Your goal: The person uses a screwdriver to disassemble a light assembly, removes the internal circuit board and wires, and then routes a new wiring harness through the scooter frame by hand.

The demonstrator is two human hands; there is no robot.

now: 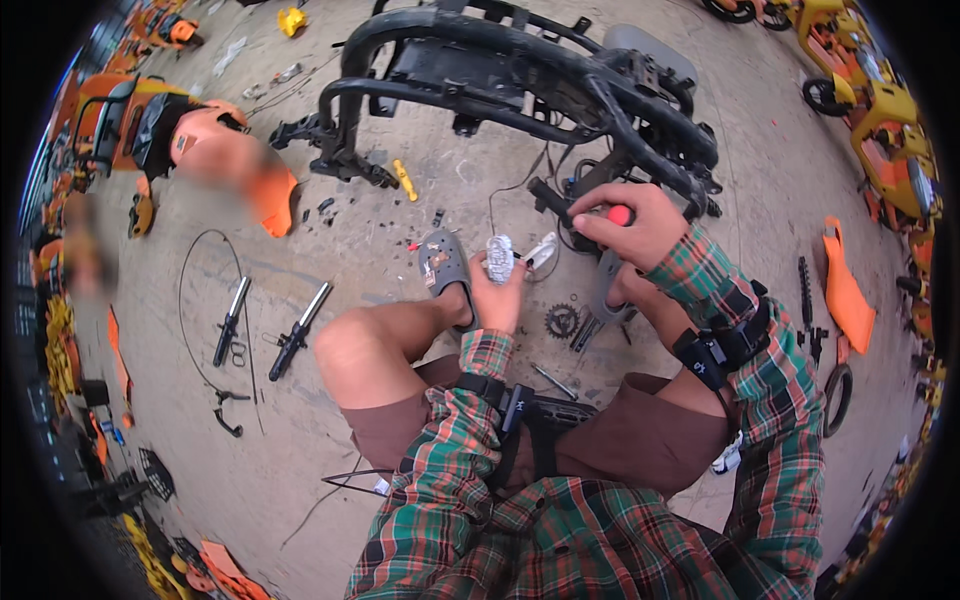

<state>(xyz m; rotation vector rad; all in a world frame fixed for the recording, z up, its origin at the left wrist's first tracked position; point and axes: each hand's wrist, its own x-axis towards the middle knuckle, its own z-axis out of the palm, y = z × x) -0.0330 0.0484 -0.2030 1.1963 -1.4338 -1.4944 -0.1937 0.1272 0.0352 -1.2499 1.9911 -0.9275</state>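
Observation:
My left hand [501, 298] is closed around a small silvery object [499, 259] with a ribbed or patterned face, between my feet. A white plastic part [541, 251] shows just right of its fingers; whether the hand holds it too, I cannot tell. My right hand [637, 223], with fingers bent, grips a dark tool with a red end [620, 215], beside the lower right of the black scooter frame [480, 45]. A black cylindrical part [550, 200] sticks out left of its fingertips. A thin cable [492, 196] runs down from the frame towards my left hand.
Two fork legs [300, 330] and a looped cable [181, 300] lie left. A toothed sprocket [562, 321] and a metal rod [555, 382] lie between my legs. A yellow part [405, 180] lies below the frame. An orange panel [849, 292] is on the right. Scooters line both sides.

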